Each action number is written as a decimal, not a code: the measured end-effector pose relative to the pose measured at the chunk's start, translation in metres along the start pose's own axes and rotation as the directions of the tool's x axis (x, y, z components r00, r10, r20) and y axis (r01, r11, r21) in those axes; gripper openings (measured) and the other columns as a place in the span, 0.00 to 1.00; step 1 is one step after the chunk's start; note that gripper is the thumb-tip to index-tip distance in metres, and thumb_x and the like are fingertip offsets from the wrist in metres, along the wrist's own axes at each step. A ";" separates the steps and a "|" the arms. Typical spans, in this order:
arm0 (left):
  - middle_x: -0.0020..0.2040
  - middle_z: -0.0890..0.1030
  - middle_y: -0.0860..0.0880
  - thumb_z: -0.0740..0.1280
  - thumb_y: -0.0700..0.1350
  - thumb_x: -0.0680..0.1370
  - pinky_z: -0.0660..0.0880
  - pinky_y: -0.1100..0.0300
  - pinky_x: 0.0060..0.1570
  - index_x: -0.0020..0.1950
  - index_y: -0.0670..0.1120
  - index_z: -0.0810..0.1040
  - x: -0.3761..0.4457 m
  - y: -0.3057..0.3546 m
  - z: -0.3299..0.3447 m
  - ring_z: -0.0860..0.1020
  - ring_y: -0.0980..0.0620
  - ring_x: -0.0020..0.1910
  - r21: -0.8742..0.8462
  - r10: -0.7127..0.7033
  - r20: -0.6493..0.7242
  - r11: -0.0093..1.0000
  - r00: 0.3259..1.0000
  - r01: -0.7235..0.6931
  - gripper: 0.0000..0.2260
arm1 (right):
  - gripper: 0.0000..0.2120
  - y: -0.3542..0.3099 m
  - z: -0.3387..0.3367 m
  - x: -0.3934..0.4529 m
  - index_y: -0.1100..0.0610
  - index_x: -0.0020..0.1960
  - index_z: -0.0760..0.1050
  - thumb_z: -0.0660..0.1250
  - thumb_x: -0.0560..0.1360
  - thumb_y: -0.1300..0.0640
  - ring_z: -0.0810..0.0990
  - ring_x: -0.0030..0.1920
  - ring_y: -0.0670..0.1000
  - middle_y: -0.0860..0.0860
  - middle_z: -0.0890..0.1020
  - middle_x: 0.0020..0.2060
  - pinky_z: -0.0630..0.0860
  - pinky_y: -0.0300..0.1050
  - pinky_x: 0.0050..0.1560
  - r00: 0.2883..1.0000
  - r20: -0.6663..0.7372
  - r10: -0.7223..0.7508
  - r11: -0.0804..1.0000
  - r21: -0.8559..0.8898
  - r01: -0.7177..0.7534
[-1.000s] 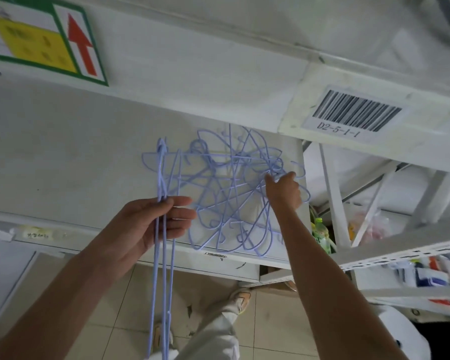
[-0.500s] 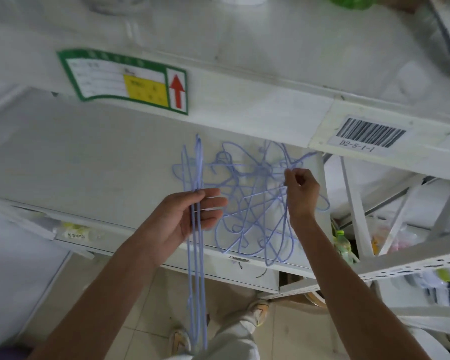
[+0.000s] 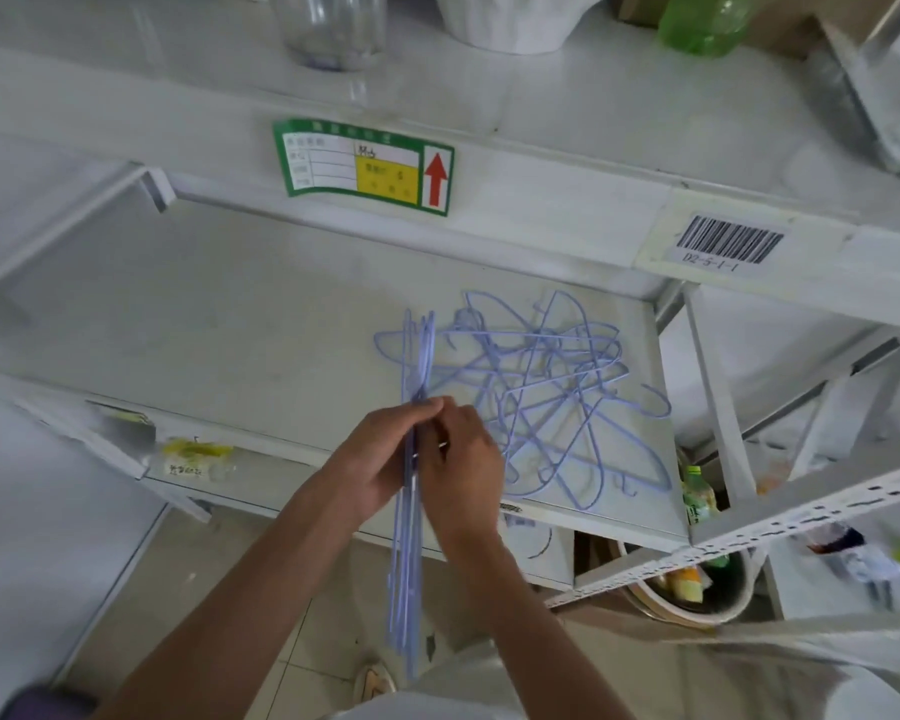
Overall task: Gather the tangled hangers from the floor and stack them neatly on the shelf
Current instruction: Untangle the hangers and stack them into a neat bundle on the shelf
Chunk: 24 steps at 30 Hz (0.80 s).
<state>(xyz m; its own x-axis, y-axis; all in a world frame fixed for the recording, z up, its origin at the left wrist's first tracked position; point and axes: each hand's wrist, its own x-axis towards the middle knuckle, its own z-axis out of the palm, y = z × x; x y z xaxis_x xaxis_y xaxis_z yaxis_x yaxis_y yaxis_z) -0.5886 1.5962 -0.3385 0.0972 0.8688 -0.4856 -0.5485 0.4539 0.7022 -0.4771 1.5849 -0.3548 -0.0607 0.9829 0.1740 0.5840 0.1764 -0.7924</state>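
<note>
A person's left hand (image 3: pixel 380 465) and right hand (image 3: pixel 463 459) are meeting over the white shelf (image 3: pixel 204 330), the fingers of both clamping on an aligned bundle of lavender wire hangers (image 3: pixel 409 553) held upright at the shelf's front edge. Just to the right, the tangled hangers (image 3: pixel 552 387) are lying on the shelf.

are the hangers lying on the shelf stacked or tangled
Tangled: the hangers on the shelf cross at many angles, hooks pointing different ways.

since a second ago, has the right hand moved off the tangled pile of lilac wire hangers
Yes. The right hand left the tangled pile on the white shelf and moved left to the aligned bundle in the left hand.
</note>
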 end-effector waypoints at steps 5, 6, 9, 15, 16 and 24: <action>0.62 0.84 0.37 0.65 0.39 0.82 0.81 0.49 0.58 0.62 0.36 0.81 0.002 0.000 -0.015 0.83 0.41 0.61 -0.094 0.084 0.012 0.992 0.996 -0.083 0.12 | 0.05 -0.009 0.003 -0.030 0.44 0.54 0.74 0.65 0.80 0.45 0.81 0.43 0.45 0.43 0.81 0.47 0.80 0.51 0.43 0.986 0.021 0.168 0.972 0.161 -0.169; 0.61 0.84 0.38 0.65 0.40 0.83 0.81 0.50 0.58 0.62 0.37 0.80 0.002 0.001 -0.014 0.83 0.42 0.62 -0.082 0.100 0.008 0.992 0.995 -0.099 0.11 | 0.07 -0.009 0.004 -0.038 0.44 0.52 0.73 0.66 0.80 0.43 0.82 0.42 0.46 0.44 0.82 0.46 0.80 0.51 0.43 0.968 0.074 0.241 0.943 0.219 -0.251; 0.58 0.86 0.40 0.63 0.40 0.84 0.83 0.54 0.54 0.61 0.37 0.80 0.007 0.006 -0.009 0.85 0.44 0.59 -0.123 0.127 0.008 0.985 0.992 -0.125 0.11 | 0.10 -0.010 0.008 -0.059 0.57 0.50 0.78 0.65 0.83 0.51 0.83 0.34 0.51 0.54 0.86 0.40 0.79 0.46 0.37 0.837 0.414 0.358 0.759 0.393 -0.519; 0.58 0.86 0.39 0.64 0.39 0.82 0.84 0.57 0.45 0.58 0.37 0.82 0.019 0.023 -0.025 0.87 0.46 0.53 -0.205 0.082 0.051 0.976 0.995 -0.070 0.10 | 0.16 0.005 0.000 -0.070 0.60 0.50 0.83 0.60 0.87 0.53 0.73 0.21 0.48 0.55 0.81 0.29 0.70 0.39 0.25 0.751 0.624 0.218 0.656 0.476 -0.585; 0.59 0.85 0.38 0.65 0.39 0.80 0.84 0.56 0.47 0.59 0.37 0.82 0.020 0.026 -0.029 0.87 0.46 0.55 -0.201 0.076 0.077 0.978 0.994 -0.059 0.11 | 0.15 0.008 -0.001 -0.071 0.62 0.51 0.83 0.62 0.86 0.54 0.74 0.23 0.49 0.54 0.81 0.30 0.72 0.39 0.26 0.746 0.631 0.213 0.666 0.465 -0.584; 0.63 0.83 0.38 0.64 0.41 0.80 0.82 0.55 0.54 0.59 0.40 0.86 0.021 0.030 -0.039 0.84 0.45 0.62 -0.131 0.209 0.137 0.973 0.968 -0.192 0.13 | 0.10 0.065 -0.034 0.014 0.65 0.53 0.82 0.62 0.80 0.68 0.86 0.44 0.50 0.58 0.86 0.47 0.83 0.48 0.50 0.726 0.677 0.121 0.682 0.475 -0.556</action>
<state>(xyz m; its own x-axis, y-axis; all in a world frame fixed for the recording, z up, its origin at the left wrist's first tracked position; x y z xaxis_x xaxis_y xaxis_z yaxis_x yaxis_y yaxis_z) -0.6351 1.6200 -0.3476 0.0929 0.9633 -0.2518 -0.6610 0.2488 0.7079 -0.4126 1.6087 -0.3838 -0.5212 0.7716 -0.3648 0.0474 -0.4007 -0.9150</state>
